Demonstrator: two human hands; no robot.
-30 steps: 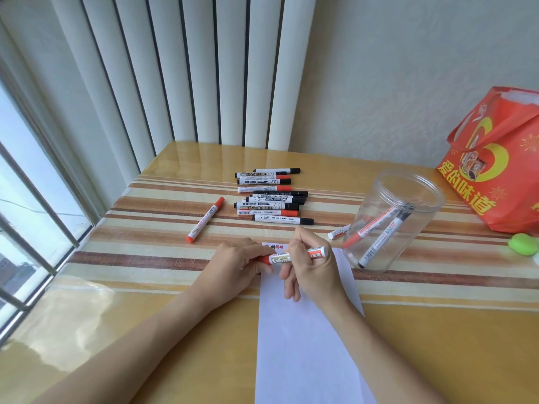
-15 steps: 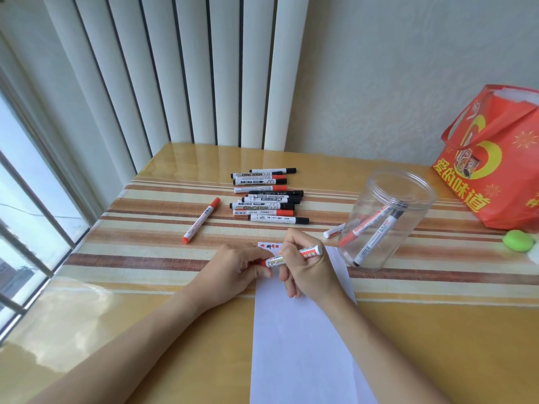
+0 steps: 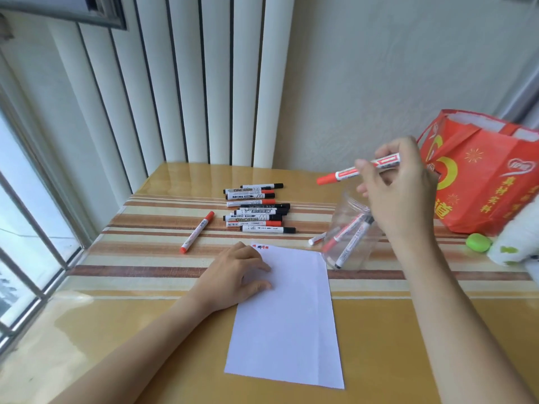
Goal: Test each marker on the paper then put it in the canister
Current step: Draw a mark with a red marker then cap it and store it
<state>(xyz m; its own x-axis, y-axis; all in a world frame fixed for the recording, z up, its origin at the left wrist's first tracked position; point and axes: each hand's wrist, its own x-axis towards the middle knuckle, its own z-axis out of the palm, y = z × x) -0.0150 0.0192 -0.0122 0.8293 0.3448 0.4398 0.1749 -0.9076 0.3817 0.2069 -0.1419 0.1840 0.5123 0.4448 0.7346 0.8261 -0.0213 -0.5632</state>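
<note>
On the striped table [image 3: 145, 258], left hand [image 3: 233, 275] lies spread on paper [image 3: 288, 316]; right hand [image 3: 399, 185] pinches a red marker [image 3: 344, 174].

Bright daylight from the left window [image 3: 26, 217] — glossy glare, wide-angle edge bending.

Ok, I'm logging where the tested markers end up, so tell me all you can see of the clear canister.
The canister is a clear plastic cylinder, lidless, upright on the striped table by the paper's far right corner. At least two markers lean inside, one red-capped, one black-capped. The right hand holds a red-capped marker above its mouth. Whether the hand touches the rim is unclear.
</note>
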